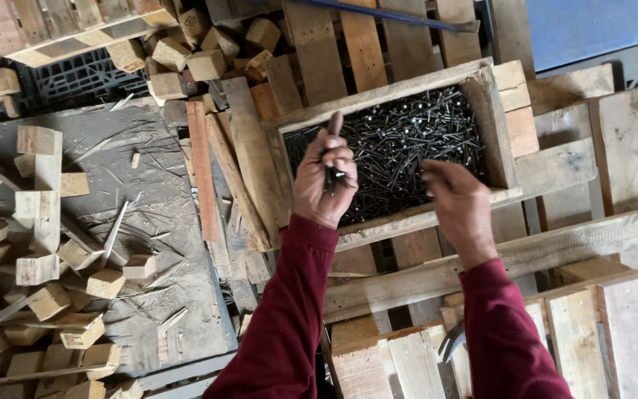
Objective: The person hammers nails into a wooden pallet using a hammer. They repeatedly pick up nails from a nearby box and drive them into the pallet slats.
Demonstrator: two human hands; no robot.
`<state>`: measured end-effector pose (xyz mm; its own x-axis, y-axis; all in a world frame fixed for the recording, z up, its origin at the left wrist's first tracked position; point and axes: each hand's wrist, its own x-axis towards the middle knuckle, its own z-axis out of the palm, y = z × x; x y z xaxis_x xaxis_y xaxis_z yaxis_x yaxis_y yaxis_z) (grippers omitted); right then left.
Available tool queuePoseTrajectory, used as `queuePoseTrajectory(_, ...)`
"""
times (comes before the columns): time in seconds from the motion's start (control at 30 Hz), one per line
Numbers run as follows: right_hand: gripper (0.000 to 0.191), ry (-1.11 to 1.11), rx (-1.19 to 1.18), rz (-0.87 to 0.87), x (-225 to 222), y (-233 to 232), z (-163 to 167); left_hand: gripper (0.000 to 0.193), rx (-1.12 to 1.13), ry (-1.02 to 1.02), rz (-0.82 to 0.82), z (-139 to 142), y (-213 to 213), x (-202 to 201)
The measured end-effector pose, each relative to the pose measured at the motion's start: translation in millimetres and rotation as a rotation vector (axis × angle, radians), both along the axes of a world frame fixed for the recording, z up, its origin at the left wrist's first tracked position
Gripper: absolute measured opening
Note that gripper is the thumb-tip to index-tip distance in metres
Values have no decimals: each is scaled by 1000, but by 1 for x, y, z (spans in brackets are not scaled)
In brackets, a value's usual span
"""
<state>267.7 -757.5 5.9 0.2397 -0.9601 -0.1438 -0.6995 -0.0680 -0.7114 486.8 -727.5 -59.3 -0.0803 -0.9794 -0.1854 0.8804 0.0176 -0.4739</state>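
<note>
Nails, dark and thin, fill the shallow rough-sawn wooden box (492,118) that sits on the slatted pallet boards (363,44), and both hands are over it. The left hand (325,181) is closed round a small bundle of dark nails (331,177), thumb up, knuckles towards the camera, wrist bent back from a dark red sleeve (289,310). The right hand (458,203) hangs over the box's near right corner, fingers curled loosely downward; whether it pinches a nail I cannot tell. The step looks like gathering nails from the loose heap (407,140); picking more would call for a fine fingertip pinch among tangled shafts. Left of the box lie short pale wooden offcut blocks (38,266) on a grey, splinter-strewn board (164,222). A curved metal tool head (452,343) shows between the forearms, low.
</note>
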Motion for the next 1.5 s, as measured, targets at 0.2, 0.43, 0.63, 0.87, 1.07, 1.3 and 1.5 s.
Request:
queuePoseTrajectory(0.2, 41, 350, -610, 342, 30, 8, -11, 28, 394, -343, -170, 15, 2, -14)
queuePoseTrajectory(0.43, 4, 115, -349, 260, 16, -9, -26, 41, 385, -713, -350, 5, 27, -7)
queuePoseTrajectory(0.63, 10, -377, 479, -91, -5, -27, 5, 37, 418, -671, -369, 14, 7, -3)
queuePoseTrajectory(0.87, 18, -221, 687, 89, 28, -32, 64, 28, 221, -786, -529, 33, -39, -21)
queuePoseTrajectory(1.07, 56, 25, 213, 116, 47, -28, 63, 29, 183, -538, -389, 39, -26, -52)
queuePoseTrajectory(1.3, 27, -217, 188, 11, 30, 2, 63, 32, 159, -436, -385, 53, -13, -62)
queuePoseTrajectory(1.5, 27, -306, 140, -141, 27, 14, 93, 43, 282, -443, -329, 82, -10, -60)
